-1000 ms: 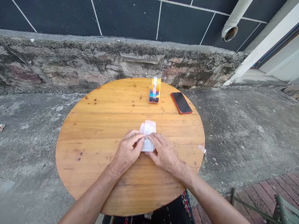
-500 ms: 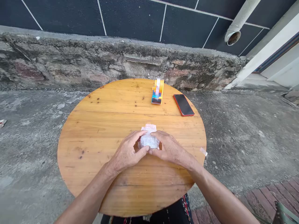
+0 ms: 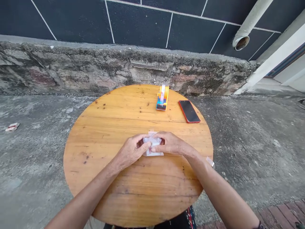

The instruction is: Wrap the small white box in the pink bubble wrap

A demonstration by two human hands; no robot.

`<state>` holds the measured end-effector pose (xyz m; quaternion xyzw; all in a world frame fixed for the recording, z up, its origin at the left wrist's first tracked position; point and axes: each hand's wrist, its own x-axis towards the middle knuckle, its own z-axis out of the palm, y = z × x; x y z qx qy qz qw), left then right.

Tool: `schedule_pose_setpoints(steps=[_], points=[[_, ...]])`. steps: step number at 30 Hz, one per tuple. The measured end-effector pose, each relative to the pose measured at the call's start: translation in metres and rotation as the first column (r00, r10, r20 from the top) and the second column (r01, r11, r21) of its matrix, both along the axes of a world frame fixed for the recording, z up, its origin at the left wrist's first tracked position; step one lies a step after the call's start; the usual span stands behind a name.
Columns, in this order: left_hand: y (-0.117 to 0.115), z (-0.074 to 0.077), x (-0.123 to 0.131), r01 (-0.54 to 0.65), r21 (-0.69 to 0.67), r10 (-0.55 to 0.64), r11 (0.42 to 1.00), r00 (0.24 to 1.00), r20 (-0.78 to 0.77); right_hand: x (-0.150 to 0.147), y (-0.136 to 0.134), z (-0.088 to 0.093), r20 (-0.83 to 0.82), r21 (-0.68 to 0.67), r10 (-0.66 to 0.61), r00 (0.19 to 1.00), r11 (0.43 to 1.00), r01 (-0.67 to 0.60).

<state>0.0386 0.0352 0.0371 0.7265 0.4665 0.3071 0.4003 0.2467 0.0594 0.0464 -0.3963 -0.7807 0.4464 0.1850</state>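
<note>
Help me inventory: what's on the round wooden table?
Yellow-and-blue tape dispenser, red-edged black phone, clear tape strip at edge, whitish packet. Left hand and right hand partly cover it; its underside is hidden.

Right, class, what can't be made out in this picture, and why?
Head view, all of these:
Print on the white packet: too small to read, partly covered by the left hand and right hand.
Tape dispenser: any lettering on its dark front is too small.
Drainpipe: upper end cut off by the top edge.
Litter at left: too small to identify.
</note>
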Motion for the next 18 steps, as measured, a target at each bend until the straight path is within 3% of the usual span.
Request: schedule_pose_setpoints(steps=[4, 8, 10, 14, 18], points=[[0.002, 0.004, -0.001, 0.05, -0.075, -0.048, 0.996, 0.998, 0.028, 0.001, -0.001, -0.003, 0.01, 0.037, 0.01, 1.0, 0.999, -0.011], [0.003, -0.001, 0.001, 0.038, -0.216, 0.0, 0.976, 0.985, 0.173, 0.002, -0.004, 0.002, 0.063, 0.062, -0.036, 0.997, 0.998, 0.032], [0.001, -0.004, 0.002, 0.034, -0.225, 0.01, 0.974, 0.982, 0.191, 0.002, -0.009, 0.007, 0.116, 0.109, -0.057, 0.992, 0.993, 0.045], [-0.005, -0.003, 0.003, 0.01, -0.097, 0.004, 0.995, 0.99, 0.139, 0.0, -0.02, 0.016, 0.15, 0.226, -0.065, 0.987, 0.974, 0.029], [-0.012, -0.001, 0.002, 0.003, 0.071, -0.007, 0.997, 0.999, 0.05, -0.005, -0.028, 0.018, 0.238, 0.249, -0.089, 0.967, 0.968, 0.028]])
